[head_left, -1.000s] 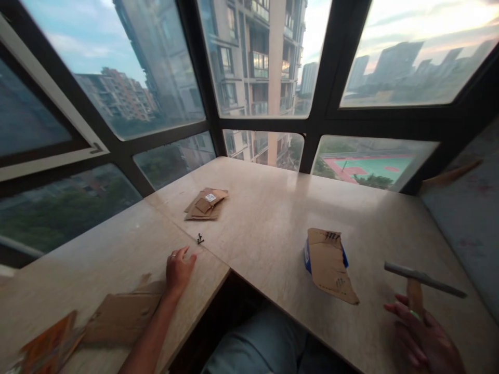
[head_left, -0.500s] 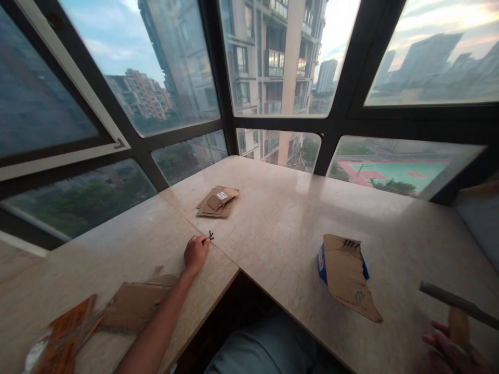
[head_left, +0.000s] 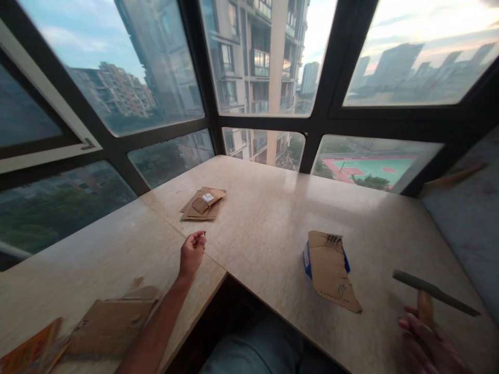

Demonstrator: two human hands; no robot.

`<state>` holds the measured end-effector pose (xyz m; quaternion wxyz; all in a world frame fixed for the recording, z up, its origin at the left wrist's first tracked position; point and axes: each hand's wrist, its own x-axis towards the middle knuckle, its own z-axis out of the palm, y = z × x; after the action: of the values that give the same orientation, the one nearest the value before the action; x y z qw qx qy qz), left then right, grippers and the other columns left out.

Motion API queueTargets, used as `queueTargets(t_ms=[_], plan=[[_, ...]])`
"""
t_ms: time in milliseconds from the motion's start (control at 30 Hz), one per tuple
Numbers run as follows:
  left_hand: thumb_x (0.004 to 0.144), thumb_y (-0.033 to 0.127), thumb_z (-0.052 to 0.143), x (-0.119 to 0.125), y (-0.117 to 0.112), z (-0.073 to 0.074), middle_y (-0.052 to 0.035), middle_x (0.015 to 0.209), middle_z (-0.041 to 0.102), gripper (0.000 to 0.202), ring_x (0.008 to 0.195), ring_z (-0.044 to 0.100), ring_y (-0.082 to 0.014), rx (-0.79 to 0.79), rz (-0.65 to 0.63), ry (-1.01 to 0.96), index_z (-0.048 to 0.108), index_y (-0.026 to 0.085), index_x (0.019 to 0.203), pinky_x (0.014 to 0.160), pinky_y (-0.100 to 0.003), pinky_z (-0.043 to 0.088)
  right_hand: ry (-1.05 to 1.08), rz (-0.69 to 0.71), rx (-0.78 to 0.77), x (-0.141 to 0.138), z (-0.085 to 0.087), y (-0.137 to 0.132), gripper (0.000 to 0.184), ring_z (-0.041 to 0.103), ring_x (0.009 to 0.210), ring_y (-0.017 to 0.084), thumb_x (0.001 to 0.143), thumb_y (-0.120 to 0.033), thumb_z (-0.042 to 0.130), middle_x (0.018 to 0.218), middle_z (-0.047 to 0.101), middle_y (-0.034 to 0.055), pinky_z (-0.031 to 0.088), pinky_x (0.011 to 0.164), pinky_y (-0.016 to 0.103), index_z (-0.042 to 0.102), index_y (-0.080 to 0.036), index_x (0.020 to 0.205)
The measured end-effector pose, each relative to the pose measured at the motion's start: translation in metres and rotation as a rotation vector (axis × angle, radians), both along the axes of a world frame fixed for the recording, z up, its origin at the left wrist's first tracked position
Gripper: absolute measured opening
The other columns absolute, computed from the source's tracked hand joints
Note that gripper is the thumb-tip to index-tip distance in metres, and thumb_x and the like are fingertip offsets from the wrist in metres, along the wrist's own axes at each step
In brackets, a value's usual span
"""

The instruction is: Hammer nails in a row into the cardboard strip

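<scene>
My left hand [head_left: 192,251] is raised a little over the counter, its thumb and fingertips pinching a small dark nail [head_left: 205,234]. At the lower right, my right hand [head_left: 423,337] is wrapped around the wooden handle of a hammer [head_left: 435,293], whose long metal head points across the handle. Between the hands a torn piece of cardboard [head_left: 329,270] rests over a blue box [head_left: 307,264]. Several dark nails [head_left: 334,239] show near its far edge, and more dark marks or nails appear near its closer end.
Flat cardboard pieces [head_left: 208,210] with a white label lie beyond my left hand. More cardboard [head_left: 111,322] and an orange packet [head_left: 33,345] lie at lower left. The marble-like counter [head_left: 265,218] has an inner corner before my lap; windows border its far side.
My left hand has lifted slightly from the counter with a nail, where a few nails lay at its fingertips. The view has turned right; the hammer remains in my right hand.
</scene>
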<state>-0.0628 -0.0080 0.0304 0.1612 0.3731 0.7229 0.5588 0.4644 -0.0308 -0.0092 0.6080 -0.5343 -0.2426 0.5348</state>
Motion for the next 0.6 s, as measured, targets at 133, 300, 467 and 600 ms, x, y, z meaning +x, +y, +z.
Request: queueTargets(t_ms=[133, 300, 467, 600], plan=[[0.074, 0.039, 0.068, 0.078, 0.02, 0.033, 0.0001, 0.071, 0.061, 0.036, 0.056, 0.051, -0.0075, 0.114, -0.277, -0.276, 0.067, 0.012, 0.098, 0.052, -0.018, 0.042, 0.043, -0.023, 0.019, -0.006, 0.004, 0.004, 0.049, 0.028, 0.022, 0.0, 0.059, -0.042, 0.085, 0.07, 0.068, -0.0002, 0.026, 0.015, 0.012, 0.065, -0.02, 0.098], [0.071, 0.035, 0.075, 0.173, 0.056, 0.066, -0.0041, 0.075, 0.069, 0.027, 0.061, 0.061, -0.0108, 0.09, -0.638, -0.399, 0.069, 0.014, 0.086, 0.055, -0.021, 0.047, 0.096, -0.02, 0.063, -0.004, -0.003, 0.006, 0.048, 0.027, 0.022, -0.001, 0.062, -0.043, 0.084, 0.068, 0.066, -0.0018, 0.025, 0.015, 0.012, 0.064, -0.02, 0.098], [0.074, 0.035, 0.071, 0.226, 0.102, 0.054, -0.0079, 0.086, 0.074, 0.019, 0.077, 0.068, -0.0177, 0.109, -0.826, -0.193, 0.073, 0.017, 0.082, 0.07, -0.03, 0.053, 0.14, -0.006, 0.078, -0.002, -0.009, 0.006, 0.044, 0.028, 0.023, -0.001, 0.065, -0.042, 0.083, 0.071, 0.066, -0.0018, 0.028, 0.017, 0.011, 0.063, -0.02, 0.099], [0.075, 0.03, 0.071, 0.242, 0.128, 0.036, -0.0096, 0.104, 0.072, 0.013, 0.099, 0.065, -0.0226, 0.125, -0.86, 0.051, 0.076, 0.02, 0.08, 0.085, -0.037, 0.051, 0.176, 0.002, 0.054, -0.003, -0.004, 0.007, 0.046, 0.027, 0.022, -0.001, 0.063, -0.043, 0.084, 0.068, 0.065, -0.0025, 0.026, 0.016, 0.012, 0.063, -0.019, 0.096]])
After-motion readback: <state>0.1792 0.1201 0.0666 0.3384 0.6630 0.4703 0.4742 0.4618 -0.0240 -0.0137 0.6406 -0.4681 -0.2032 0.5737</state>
